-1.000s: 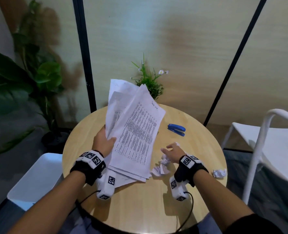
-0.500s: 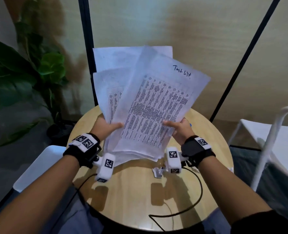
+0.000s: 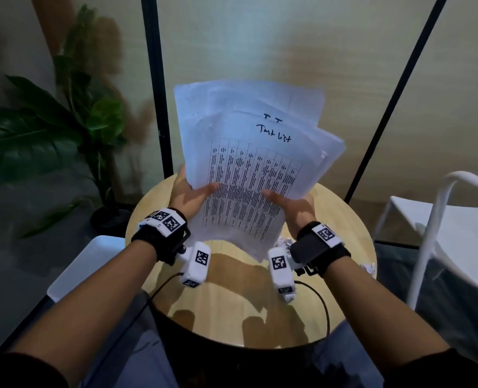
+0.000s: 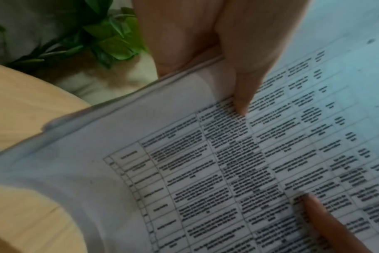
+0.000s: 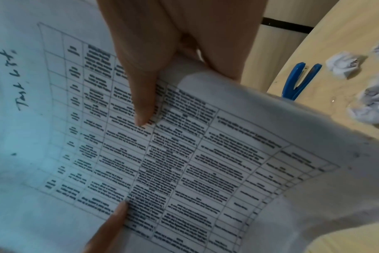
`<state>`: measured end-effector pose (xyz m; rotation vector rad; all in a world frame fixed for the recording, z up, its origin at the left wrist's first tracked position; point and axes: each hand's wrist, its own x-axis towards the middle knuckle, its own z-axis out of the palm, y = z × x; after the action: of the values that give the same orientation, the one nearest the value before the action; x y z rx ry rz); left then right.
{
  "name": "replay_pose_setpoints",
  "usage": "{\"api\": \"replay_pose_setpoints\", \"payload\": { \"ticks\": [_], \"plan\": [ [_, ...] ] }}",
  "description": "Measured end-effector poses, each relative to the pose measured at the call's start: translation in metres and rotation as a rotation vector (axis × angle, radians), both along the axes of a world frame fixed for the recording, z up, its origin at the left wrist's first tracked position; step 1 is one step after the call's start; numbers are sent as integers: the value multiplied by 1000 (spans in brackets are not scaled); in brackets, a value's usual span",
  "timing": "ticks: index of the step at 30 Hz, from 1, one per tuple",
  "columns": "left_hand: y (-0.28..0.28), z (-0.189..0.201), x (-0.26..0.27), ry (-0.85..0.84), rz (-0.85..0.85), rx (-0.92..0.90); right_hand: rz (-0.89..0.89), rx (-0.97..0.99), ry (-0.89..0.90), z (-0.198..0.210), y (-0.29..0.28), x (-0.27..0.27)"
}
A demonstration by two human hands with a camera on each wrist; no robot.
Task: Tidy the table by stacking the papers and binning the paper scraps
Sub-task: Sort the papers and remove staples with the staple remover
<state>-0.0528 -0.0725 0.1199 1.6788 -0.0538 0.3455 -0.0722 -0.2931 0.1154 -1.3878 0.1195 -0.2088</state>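
Both hands hold a fanned bundle of printed papers (image 3: 249, 169) upright above the round wooden table (image 3: 232, 309). The top sheet carries a table of text and a handwritten heading. My left hand (image 3: 190, 194) pinches the bundle's left edge, thumb on the front; the left wrist view shows that thumb (image 4: 240, 95) lying on the papers (image 4: 206, 171). My right hand (image 3: 291, 204) pinches the right edge the same way, its thumb (image 5: 141, 95) pressed on the papers (image 5: 184, 162). Crumpled paper scraps (image 5: 344, 65) lie on the table (image 5: 327, 42) at the right, and one scrap (image 3: 368, 266) sits near the rim.
A blue stapler (image 5: 299, 80) lies on the table beside the scraps. A white chair (image 3: 442, 228) stands at the right and a white seat (image 3: 86, 264) at the left. A leafy plant (image 3: 50, 135) stands on the floor beyond the table's left side.
My right hand left the scraps on the table and took the papers' right edge. Both hands have raised the bundle and drawn its sheets closer together.
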Motion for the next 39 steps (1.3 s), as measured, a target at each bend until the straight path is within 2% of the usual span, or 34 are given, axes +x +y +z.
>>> {"api": "replay_pose_setpoints", "payload": {
  "ticks": [3, 7, 14, 19, 25, 28, 31, 33, 36, 39],
  "plan": [
    [-4, -13, -9, 24, 82, -16, 9, -38, 2, -14, 3, -7],
    [-5, -32, -17, 60, 95, 108, 8, -230, -47, -28, 7, -15],
    [-6, -10, -19, -96, 61, 35, -80, -234, -157, -11, 3, -5],
    [-7, -18, -21, 46, -18, 199, -36, -324, -97, -22, 2, -13],
    [-18, 6, -23, -184, 54, 240, -112, -155, -162, -4, 4, -14],
    [-18, -2, -28, -153, 29, 187, -126, -174, -142, -12, 1, -14],
    [-18, -17, -32, -106, 57, 218, -117, -280, -102, -22, 0, -18],
    [-18, -18, -31, -155, 75, 265, -109, -306, -106, -21, 0, -16],
    [-19, -4, -25, -204, 69, 250, -93, -253, -168, -8, -2, -12],
    [-18, -1, -27, -154, 42, 151, -79, -202, -179, -9, -4, -17]
  ]
}}
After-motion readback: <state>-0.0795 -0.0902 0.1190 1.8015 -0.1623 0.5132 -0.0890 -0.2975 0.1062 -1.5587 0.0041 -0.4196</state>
